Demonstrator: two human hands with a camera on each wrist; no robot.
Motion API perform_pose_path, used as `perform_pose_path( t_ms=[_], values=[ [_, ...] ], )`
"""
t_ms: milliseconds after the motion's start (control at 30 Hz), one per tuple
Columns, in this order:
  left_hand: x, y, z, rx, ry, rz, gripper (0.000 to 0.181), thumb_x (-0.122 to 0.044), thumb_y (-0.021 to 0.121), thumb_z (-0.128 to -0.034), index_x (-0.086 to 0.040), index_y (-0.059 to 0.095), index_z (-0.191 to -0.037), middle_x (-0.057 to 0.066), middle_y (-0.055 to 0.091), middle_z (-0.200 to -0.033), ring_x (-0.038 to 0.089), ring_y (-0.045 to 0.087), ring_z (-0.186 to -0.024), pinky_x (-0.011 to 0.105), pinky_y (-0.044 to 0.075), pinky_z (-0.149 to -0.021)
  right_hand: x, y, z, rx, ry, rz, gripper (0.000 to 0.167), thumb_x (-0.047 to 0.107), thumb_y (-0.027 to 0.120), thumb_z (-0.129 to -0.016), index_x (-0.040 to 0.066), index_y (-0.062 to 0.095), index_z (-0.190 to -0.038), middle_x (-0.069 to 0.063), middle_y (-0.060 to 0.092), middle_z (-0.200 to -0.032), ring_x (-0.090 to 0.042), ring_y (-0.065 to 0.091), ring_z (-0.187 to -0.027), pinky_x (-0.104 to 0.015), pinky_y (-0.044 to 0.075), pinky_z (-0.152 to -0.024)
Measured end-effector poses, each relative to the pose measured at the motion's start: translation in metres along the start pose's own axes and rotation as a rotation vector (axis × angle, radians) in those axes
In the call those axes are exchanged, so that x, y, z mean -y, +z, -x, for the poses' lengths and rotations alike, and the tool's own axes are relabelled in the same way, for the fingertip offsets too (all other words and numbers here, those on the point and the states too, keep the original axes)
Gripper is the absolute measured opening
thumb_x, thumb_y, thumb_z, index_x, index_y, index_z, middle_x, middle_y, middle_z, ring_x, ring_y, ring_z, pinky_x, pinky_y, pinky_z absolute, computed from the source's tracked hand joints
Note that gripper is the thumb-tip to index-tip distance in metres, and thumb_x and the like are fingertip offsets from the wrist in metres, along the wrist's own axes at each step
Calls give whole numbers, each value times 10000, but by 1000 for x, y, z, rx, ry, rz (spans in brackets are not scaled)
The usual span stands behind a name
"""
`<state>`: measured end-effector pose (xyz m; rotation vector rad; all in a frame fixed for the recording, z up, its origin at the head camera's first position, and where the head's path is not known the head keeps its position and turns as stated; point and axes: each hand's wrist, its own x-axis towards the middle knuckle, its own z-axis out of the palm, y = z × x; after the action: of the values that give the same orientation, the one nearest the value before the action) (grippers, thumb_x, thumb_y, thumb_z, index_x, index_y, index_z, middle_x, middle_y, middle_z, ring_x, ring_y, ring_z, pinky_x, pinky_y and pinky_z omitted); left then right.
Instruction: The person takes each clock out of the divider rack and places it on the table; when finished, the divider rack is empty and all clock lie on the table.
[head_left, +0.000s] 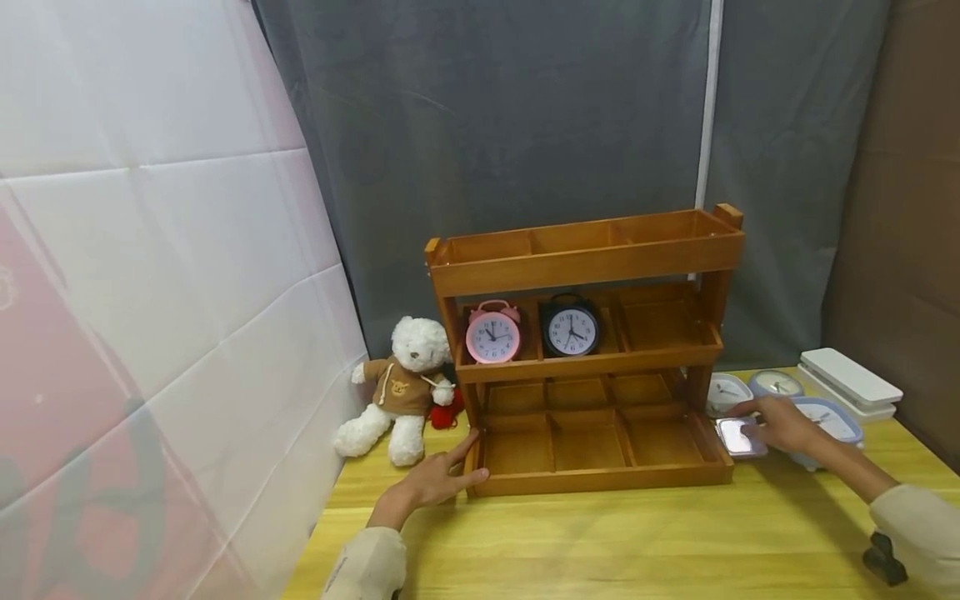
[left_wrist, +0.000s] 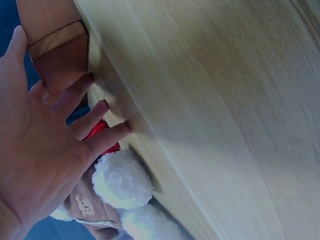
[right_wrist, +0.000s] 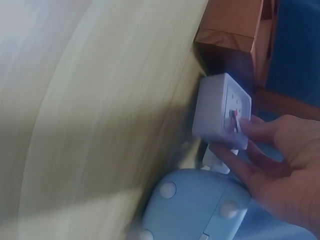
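A small lavender clock (right_wrist: 212,107) was pinched just beside the right end of the wooden shelf (head_left: 600,482).
The clock was held between the thumb and fingers of the right hand (head_left: 783,423); whether it was clear of the table (head_left: 585,542) could not be told. The shelf's left near corner was touched by the left hand (head_left: 435,479), its fingers spread and nothing grasped. For a secure hold, the case was judged best gripped by its sides, and the shelf kept steady — a knock might have jarred the pink clock (head_left: 492,337) and black clock (head_left: 572,332) on its middle tier. Room was tight: the light blue clock (head_left: 828,418) stood near on the right, a white clock (head_left: 726,393) and a round clock (head_left: 777,383) on the far side. A teddy bear (head_left: 408,387) was seated left of the shelf.
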<state>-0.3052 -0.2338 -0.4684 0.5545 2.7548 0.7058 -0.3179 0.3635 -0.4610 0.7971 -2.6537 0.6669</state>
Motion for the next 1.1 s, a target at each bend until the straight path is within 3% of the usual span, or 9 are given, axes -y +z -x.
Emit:
perform_pose_path(
  t_ms=[167, 267, 400, 533, 767, 967, 1100],
  values=[
    [-1, 0, -1, -6, -1, -12, 843, -671, 525, -1002, -279, 212, -1679, 193, 484, -1562, 466, 504, -1379, 621, 399, -1121, 3, 6, -1, -4, 10, -38, 196, -126, 711, -771, -107, 740, -964, -99, 717, -795, 39, 425, -561, -222, 403, -480],
    [-1, 1, -1, -9, -2, -16, 841, -675, 524, -1000, -290, 211, -1679, 190, 488, -1560, 466, 510, -1373, 621, 401, -1119, 5, 9, -2, 2, 11, 1, 189, -147, 707, -755, -108, 736, -938, -155, 744, -816, -89, 585, -564, -277, 486, -510],
    [-1, 2, -2, -12, -3, -23, 855, -697, 515, -991, -289, 213, -1679, 189, 495, -1555, 465, 524, -1360, 616, 410, -1114, 9, 7, -2, 52, 79, 43, 201, -143, 709, -770, -99, 748, -963, -210, 761, -884, -361, 731, -779, -376, 573, -623],
    [0, 1, -1, -16, 0, -26, 861, -704, 513, -988, -282, 218, -1678, 194, 496, -1553, 468, 528, -1354, 617, 412, -1111, 15, 0, -3, 58, 126, 17, 240, -122, 713, -778, -106, 739, -1016, -229, 757, -949, -358, 733, -801, -374, 587, -653],
    [0, -1, 0, -19, -5, -28, 848, -690, 519, -994, -289, 217, -1678, 191, 486, -1561, 457, 522, -1364, 607, 408, -1120, 31, -17, -4, -7, 131, 44, 225, -45, 749, -868, -110, 731, -1083, -257, 744, -1030, -373, 747, -833, -460, 610, -696],
    [0, 0, 0, -15, 1, -26, 847, -680, 522, -998, -279, 217, -1678, 200, 481, -1562, 461, 520, -1364, 606, 409, -1119, 57, -32, -11, -139, 25, 56, 226, -28, 810, -849, -48, 761, -1069, -215, 764, -998, -263, 763, -755, -302, 601, -615],
    [1, 1, -1, -17, 5, -26, 847, -674, 525, -1000, -272, 217, -1679, 204, 487, -1556, 457, 529, -1357, 601, 414, -1118, 81, -41, -20, -215, -29, 18, 246, -47, 806, -851, -36, 760, -1092, -203, 766, -1023, -267, 764, -796, -212, 579, -611]
  ],
)
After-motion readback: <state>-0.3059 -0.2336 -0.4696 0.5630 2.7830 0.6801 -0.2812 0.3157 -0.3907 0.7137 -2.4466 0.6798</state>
